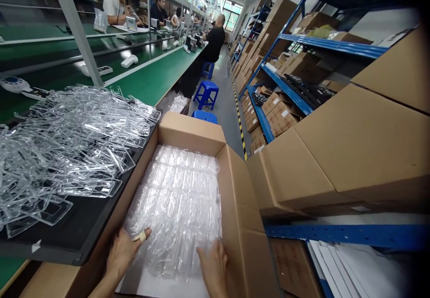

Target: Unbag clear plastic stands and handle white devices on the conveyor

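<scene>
In the head view, the left hand (122, 255) and right hand (213, 269) rest on stacked clear plastic sheets (171, 199), fingers spread wide, at the near end of a cardboard box (190, 132). Loose clear plastic pieces (67, 145) lie just beside it on a black tray (77, 231).

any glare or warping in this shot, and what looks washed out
In the head view, wide-angle warping bends the blue steel shelving, glare sparkles off the clear plastic pieces and the plastic-wrapped stack, the far window looks washed out, and the lower right corner falls dark.
</scene>
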Demonstrator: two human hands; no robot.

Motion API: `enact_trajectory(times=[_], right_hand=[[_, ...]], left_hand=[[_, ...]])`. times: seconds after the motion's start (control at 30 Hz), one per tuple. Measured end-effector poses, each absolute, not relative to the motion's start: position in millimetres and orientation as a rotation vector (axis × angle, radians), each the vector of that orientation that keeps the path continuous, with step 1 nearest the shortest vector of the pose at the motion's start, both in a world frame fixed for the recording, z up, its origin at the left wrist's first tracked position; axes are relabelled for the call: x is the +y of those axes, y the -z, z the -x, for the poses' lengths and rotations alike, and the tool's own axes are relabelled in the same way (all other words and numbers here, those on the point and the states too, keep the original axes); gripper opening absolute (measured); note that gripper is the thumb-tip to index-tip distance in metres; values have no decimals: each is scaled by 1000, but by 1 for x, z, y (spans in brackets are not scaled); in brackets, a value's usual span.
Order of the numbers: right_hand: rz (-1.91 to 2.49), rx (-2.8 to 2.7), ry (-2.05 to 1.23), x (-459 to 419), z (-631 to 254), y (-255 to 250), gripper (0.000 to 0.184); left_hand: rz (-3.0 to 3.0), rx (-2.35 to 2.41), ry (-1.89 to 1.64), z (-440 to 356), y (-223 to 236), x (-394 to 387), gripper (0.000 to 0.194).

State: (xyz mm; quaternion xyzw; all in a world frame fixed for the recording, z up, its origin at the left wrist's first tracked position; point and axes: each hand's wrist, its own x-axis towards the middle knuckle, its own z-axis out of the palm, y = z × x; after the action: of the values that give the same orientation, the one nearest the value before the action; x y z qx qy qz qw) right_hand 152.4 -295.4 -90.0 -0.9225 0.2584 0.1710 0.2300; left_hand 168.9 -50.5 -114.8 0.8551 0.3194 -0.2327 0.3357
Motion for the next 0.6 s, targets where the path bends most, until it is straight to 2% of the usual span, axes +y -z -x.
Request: enact_trajectory(times=[0.07,0.17,0.33,0.47,0.6], right_hand=[[2524,821,-463,-312,-144,100,64],[2492,935,-427,-312,-140,114,48],[2512,1037,-380,-296,-141,123,34],[2532,946,-363,-293,-138,122,33],[2494,728,-350,-284,-138,126,45]], left_hand=[[-2272,837,614,-167,110,-57,98],[-2310,837,611,-165,106,-64,90],[-2320,817,544,-170,107,-64,100],[-2298,947,521,-171,109,-66,110],[-2273,956,508,-169,112,-70,105]])
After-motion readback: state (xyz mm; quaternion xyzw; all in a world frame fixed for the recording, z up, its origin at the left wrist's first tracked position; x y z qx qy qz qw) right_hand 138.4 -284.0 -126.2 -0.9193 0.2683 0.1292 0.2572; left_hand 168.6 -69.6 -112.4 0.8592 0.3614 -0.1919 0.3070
